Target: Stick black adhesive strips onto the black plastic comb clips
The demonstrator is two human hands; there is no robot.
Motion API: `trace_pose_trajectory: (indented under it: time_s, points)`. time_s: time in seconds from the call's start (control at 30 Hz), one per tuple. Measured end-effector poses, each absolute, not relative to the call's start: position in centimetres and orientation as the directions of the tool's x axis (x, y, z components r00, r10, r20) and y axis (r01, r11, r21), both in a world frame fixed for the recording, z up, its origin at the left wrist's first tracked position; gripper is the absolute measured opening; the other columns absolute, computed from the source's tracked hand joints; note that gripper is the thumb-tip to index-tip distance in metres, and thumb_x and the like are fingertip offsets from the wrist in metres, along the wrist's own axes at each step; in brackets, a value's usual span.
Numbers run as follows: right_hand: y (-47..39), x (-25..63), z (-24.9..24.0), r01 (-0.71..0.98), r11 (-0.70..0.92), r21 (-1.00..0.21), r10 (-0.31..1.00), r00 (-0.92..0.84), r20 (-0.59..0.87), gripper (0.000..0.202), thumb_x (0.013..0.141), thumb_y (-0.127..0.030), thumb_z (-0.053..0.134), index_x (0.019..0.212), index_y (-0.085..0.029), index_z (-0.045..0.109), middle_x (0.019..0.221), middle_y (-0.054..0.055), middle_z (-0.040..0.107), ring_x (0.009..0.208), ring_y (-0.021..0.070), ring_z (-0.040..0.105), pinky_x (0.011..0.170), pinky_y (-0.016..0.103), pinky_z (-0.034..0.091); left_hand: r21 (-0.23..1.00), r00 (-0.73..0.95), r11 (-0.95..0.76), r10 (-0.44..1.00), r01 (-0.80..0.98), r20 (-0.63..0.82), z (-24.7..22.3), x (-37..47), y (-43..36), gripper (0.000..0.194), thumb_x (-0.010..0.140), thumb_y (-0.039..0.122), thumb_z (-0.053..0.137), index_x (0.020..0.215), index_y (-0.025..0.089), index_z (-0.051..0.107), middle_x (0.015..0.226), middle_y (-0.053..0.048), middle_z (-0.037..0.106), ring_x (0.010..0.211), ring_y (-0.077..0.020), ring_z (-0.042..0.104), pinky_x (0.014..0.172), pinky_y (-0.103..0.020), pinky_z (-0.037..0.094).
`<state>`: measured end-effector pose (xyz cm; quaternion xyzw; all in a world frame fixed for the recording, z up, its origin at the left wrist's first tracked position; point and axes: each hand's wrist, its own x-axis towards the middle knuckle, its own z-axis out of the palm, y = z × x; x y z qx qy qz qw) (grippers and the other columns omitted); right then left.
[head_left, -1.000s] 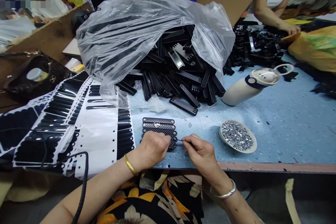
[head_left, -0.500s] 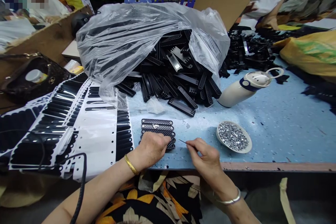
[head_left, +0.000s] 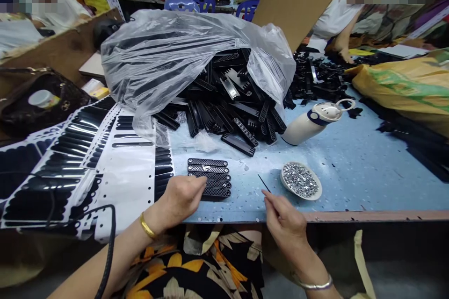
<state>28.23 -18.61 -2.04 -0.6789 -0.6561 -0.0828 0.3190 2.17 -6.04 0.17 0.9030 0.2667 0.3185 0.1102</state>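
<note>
My left hand [head_left: 182,195] is curled closed, its thumb and forefinger by the left side of a row of black textured strips [head_left: 212,191]; whatever it may hold is hidden. Small silver rings [head_left: 206,167] lie in a cluster on the upper strips, and single bright dots mark some strip ends. My right hand [head_left: 286,217] pinches a thin dark needle-like stick [head_left: 264,182] that points up and left, clear of the strips. A white bowl [head_left: 320,191] full of small silver metal pieces [head_left: 300,180] stands just right of that hand.
Behind the strips, a clear plastic bag [head_left: 147,51] spills many black comb-like pieces [head_left: 238,144]. A cream bottle [head_left: 303,128] leans at the right. Sheets with black strips [head_left: 129,182] cover the left side, beside a dark handbag [head_left: 21,112]. Other people sit farther back.
My left hand has drawn back to the left, uncovering more of the strips. My right hand has moved right and down towards the bowl, its stick now steeper. The view has shifted slightly.
</note>
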Motion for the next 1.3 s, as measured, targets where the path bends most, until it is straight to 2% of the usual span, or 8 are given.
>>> trace_pose_trajectory:
  time_s: [0.13, 0.3, 0.53, 0.7, 0.87, 1.07, 1.13, 1.3]
  points:
    - [-17.3, 24.6, -1.7, 0.899, 0.265, -0.350, 0.880, -0.077, 0.468, 0.034, 0.097, -0.014, 0.040, 0.123, -0.014, 0.061, 0.062, 0.001, 0.058, 0.053, 0.0133, 0.056, 0.053, 0.026, 0.047, 0.389, 0.583, -0.768, 0.640, 0.509, 0.501, -0.7, -0.7, -5.9, 0.021, 0.093, 0.016, 0.046, 0.089, 0.016, 0.066, 0.062, -0.002, 0.063, 0.057, -0.0131, 0.061, 0.058, -0.023, 0.050]
    - [-16.2, 23.1, -1.9, 0.909, 0.330, -0.254, 0.883, -0.202, 0.424, 0.042, 0.095, -0.007, 0.036, 0.133, -0.011, 0.054, 0.062, 0.001, 0.055, 0.054, 0.0124, 0.053, 0.054, 0.025, 0.045, 0.415, 0.557, -0.741, 0.671, 0.528, 0.489, -2.0, -2.3, -6.4, 0.021, 0.092, 0.016, 0.046, 0.092, 0.016, 0.067, 0.063, -0.002, 0.063, 0.056, -0.0124, 0.061, 0.056, -0.021, 0.049]
    - [-15.5, 23.1, -2.2, 0.935, 0.345, -0.085, 0.878, -0.289, 0.381, 0.044, 0.090, -0.003, 0.037, 0.125, -0.010, 0.063, 0.060, 0.002, 0.056, 0.049, 0.0115, 0.048, 0.049, 0.024, 0.038, 0.427, 0.560, -0.735, 0.678, 0.526, 0.477, -2.0, -2.1, -7.0, 0.022, 0.093, 0.017, 0.047, 0.105, 0.015, 0.066, 0.069, -0.004, 0.067, 0.059, -0.0147, 0.064, 0.057, -0.025, 0.052]
    - [-15.3, 23.2, -1.8, 0.940, 0.340, -0.014, 0.879, -0.312, 0.360, 0.042, 0.088, -0.002, 0.037, 0.118, -0.007, 0.065, 0.059, 0.003, 0.058, 0.048, 0.0123, 0.048, 0.049, 0.025, 0.038, 0.412, 0.612, -0.756, 0.654, 0.508, 0.446, -1.7, -1.6, -7.2, 0.023, 0.092, 0.019, 0.049, 0.106, 0.014, 0.066, 0.067, -0.004, 0.067, 0.056, -0.0163, 0.062, 0.053, -0.028, 0.051]
    - [-15.7, 23.6, -1.9, 0.933, 0.323, -0.159, 0.897, -0.249, 0.364, 0.041, 0.093, -0.006, 0.034, 0.122, -0.008, 0.063, 0.058, 0.002, 0.057, 0.047, 0.0127, 0.048, 0.047, 0.025, 0.039, 0.429, 0.608, -0.741, 0.670, 0.516, 0.426, -1.8, -1.6, -7.3, 0.023, 0.092, 0.020, 0.050, 0.109, 0.013, 0.065, 0.070, -0.005, 0.068, 0.059, -0.0162, 0.064, 0.056, -0.028, 0.052]
    - [-15.7, 24.0, -2.2, 0.856, 0.240, -0.458, 0.953, -0.118, 0.278, 0.039, 0.095, -0.019, 0.039, 0.126, -0.017, 0.062, 0.074, 0.007, 0.070, 0.064, 0.0180, 0.065, 0.063, 0.030, 0.056, 0.429, 0.596, -0.735, 0.677, 0.526, 0.431, -2.1, -1.7, -7.2, 0.022, 0.092, 0.021, 0.051, 0.107, 0.013, 0.065, 0.070, -0.005, 0.069, 0.058, -0.0173, 0.064, 0.056, -0.029, 0.052]
    - [-15.4, 24.2, -2.1, 0.834, 0.212, -0.509, 0.964, -0.094, 0.248, 0.037, 0.095, -0.023, 0.040, 0.123, -0.020, 0.065, 0.080, 0.007, 0.072, 0.069, 0.0198, 0.068, 0.065, 0.032, 0.058, 0.432, 0.594, -0.732, 0.681, 0.527, 0.429, -2.1, -1.7, -7.2, 0.023, 0.091, 0.020, 0.051, 0.107, 0.013, 0.065, 0.071, -0.005, 0.069, 0.059, -0.0176, 0.065, 0.056, -0.030, 0.053]
    - [-14.9, 24.0, -2.4, 0.769, 0.136, -0.625, 0.980, -0.010, 0.200, 0.038, 0.097, -0.029, 0.038, 0.114, -0.019, 0.070, 0.062, 0.002, 0.068, 0.052, 0.0164, 0.063, 0.052, 0.028, 0.055, 0.429, 0.599, -0.736, 0.676, 0.524, 0.429, -1.9, -1.6, -7.2, 0.024, 0.092, 0.020, 0.049, 0.108, 0.012, 0.064, 0.071, -0.005, 0.069, 0.059, -0.0177, 0.065, 0.056, -0.030, 0.053]
